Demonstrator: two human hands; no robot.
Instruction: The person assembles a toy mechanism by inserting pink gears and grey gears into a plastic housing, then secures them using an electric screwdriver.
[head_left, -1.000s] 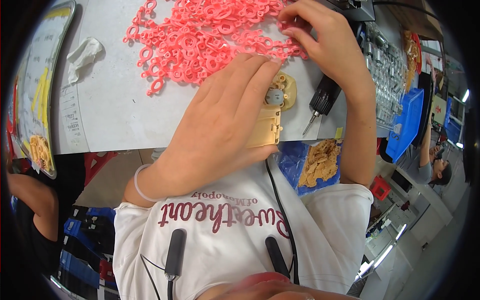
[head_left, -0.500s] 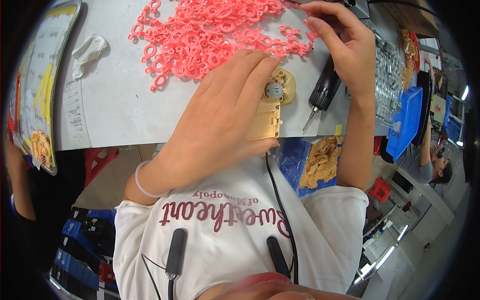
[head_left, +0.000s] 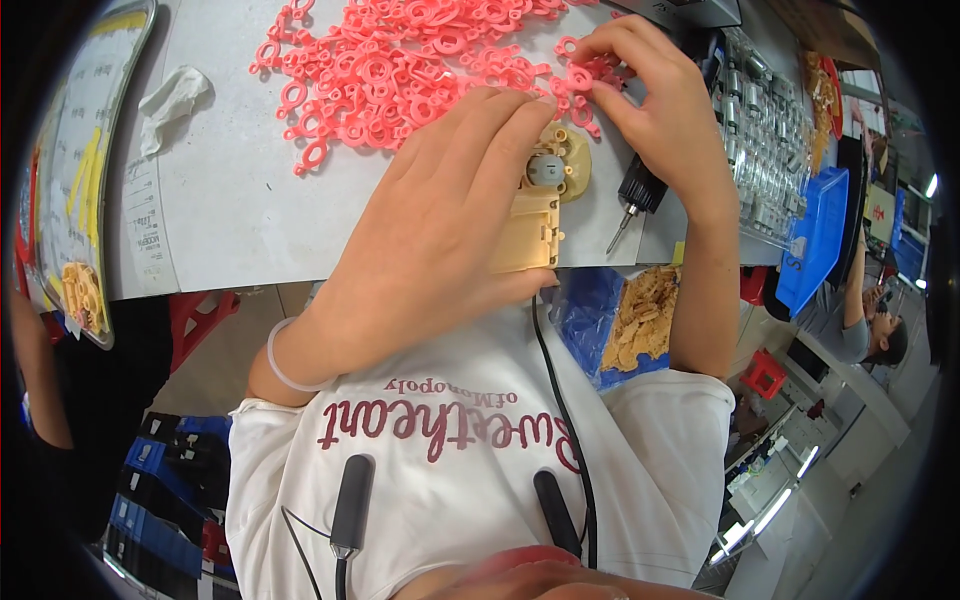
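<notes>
My left hand (head_left: pixel 430 200) is wrapped over a cream plastic housing (head_left: pixel 533 240) at the table's near edge, its thumb along the near side. A grey round part (head_left: pixel 546 170) sits in the housing, and its left portion is hidden under my palm. Beyond it lies a yellowish rounded piece (head_left: pixel 576 165). My right hand (head_left: pixel 665 115) has thumb and fingers closed around small pink ring-shaped plastic parts (head_left: pixel 578 80) at the right end of a large pink pile (head_left: pixel 400 75). Exactly how many it grips, I cannot tell.
A black electric screwdriver (head_left: pixel 642 186) lies below my right hand, its bit toward me. Right of it stands a tray of shiny small parts (head_left: pixel 762 140), next to a blue bin (head_left: pixel 815 240). A crumpled white cloth (head_left: pixel 172 105) lies at left. Cream parts (head_left: pixel 645 315) fill a blue-lined container below.
My right hand has come left and nearer to me, and the pink parts at its fingertips have moved closer to the housing. The left hand keeps its hold on the housing.
</notes>
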